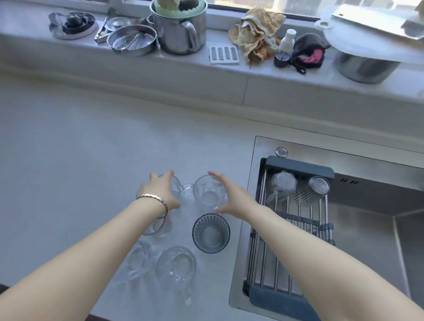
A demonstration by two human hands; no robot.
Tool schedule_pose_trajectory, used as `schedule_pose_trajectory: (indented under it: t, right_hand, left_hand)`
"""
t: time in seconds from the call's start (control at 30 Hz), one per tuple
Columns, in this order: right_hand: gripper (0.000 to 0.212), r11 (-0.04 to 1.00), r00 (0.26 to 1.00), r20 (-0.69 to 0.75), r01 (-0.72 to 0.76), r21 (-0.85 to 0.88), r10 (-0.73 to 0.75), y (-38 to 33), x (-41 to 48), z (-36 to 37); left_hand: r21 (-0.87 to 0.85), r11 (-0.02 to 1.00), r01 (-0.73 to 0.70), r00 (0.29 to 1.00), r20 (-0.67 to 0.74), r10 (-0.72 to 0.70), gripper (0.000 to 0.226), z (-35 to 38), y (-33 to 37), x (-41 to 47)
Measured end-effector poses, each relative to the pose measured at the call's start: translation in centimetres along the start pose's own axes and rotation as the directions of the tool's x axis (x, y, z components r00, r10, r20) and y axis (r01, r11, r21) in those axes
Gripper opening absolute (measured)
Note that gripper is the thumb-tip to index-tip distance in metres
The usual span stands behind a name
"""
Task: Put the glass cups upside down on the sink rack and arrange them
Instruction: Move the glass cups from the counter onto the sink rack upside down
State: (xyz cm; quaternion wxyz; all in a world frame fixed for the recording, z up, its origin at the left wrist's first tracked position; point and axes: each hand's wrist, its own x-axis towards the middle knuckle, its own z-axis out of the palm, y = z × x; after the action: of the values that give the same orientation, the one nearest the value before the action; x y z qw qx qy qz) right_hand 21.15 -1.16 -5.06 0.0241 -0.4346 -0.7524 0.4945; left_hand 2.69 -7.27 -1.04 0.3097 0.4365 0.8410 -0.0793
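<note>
Pale grey kitchen counter (62, 155) fills the left of the view, with a stainless steel sink (371, 238) set into it on the right. Nearest the camera, two clear glass mugs with handles (176, 267) stand or lie side by side on the counter; the blur hides which way up they are. Just beyond them sits a dark-tinted ribbed glass tumbler (211, 233), mouth up, and to its left another clear glass cup (155, 228), partly hidden under the left wrist with its metal link bracelet (156, 201).

Farther on, the left hand (160, 192) is spread over the top of a clear handled mug (178, 189), fingers curved down around its rim; whether it grips firmly cannot be told. The right hand (231, 199) is open, fingers extended along the far rim of a second clear glass mug (208, 190), thumb near its near side, cupping rather than closing on it. Both mugs stand upright on the counter, their handles almost touching.

Across the sink lies a metal-rod drying rack with dark grey end pieces (284, 259). At its far end rest two glasses, well apart from the hands: a clear handled mug turned upside down (281, 186) and a ribbed glass tumbler tipped on its side (312, 191).

Farthest off, the window ledge (233, 72) holds a steel pot (180, 32), a crumpled yellow cloth (256, 34) and a small white spray bottle (286, 46).
</note>
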Motion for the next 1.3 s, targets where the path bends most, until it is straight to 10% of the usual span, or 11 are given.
schedule_pose_trajectory:
  t: [0.3,0.47,0.57,0.67,0.83,1.1,1.3]
  right_hand:
    - [0.088,0.996,0.989,-0.144,0.04,0.074,-0.029,1.7,-0.8,-0.5]
    - [0.078,0.859,0.882,-0.432,0.067,0.507,0.187,3.5,-4.6,-3.2]
    - [0.072,0.612,0.873,-0.333,0.051,0.789,0.356,6.0,-8.0,-5.3]
    - [0.06,0.11,0.87,-0.012,-0.049,0.993,0.492,9.1,-11.0,-6.2]
    - [0.052,-0.51,0.729,0.392,-0.069,0.858,0.561,13.1,-12.8,-5.6]
    - [0.062,-0.843,0.809,0.435,0.132,0.522,0.396,15.5,-10.1,-4.2]
    - [0.059,-0.907,0.811,0.443,0.236,0.348,0.381,15.9,-9.2,-4.5]
  left_hand:
    - [-0.078,0.996,-0.033,0.995,-0.093,0.026,0.072,0.4,1.3,-0.5]
    - [-0.201,0.97,-0.133,0.973,-0.212,0.089,0.07,0.1,4.0,-2.6]
    - [-0.253,0.939,-0.235,0.944,-0.289,0.158,0.069,0.1,6.2,-4.3]
    - [-0.276,0.904,-0.325,0.921,-0.31,0.236,0.071,0.2,8.3,-6.1]
    - [-0.265,0.875,-0.405,0.901,-0.28,0.332,0.072,1.4,10.7,-8.1]
    - [-0.124,0.896,-0.427,0.89,-0.235,0.391,0.072,2.9,11.2,-8.6]
    - [-0.072,0.899,-0.433,0.883,-0.232,0.407,0.073,3.4,11.5,-8.6]
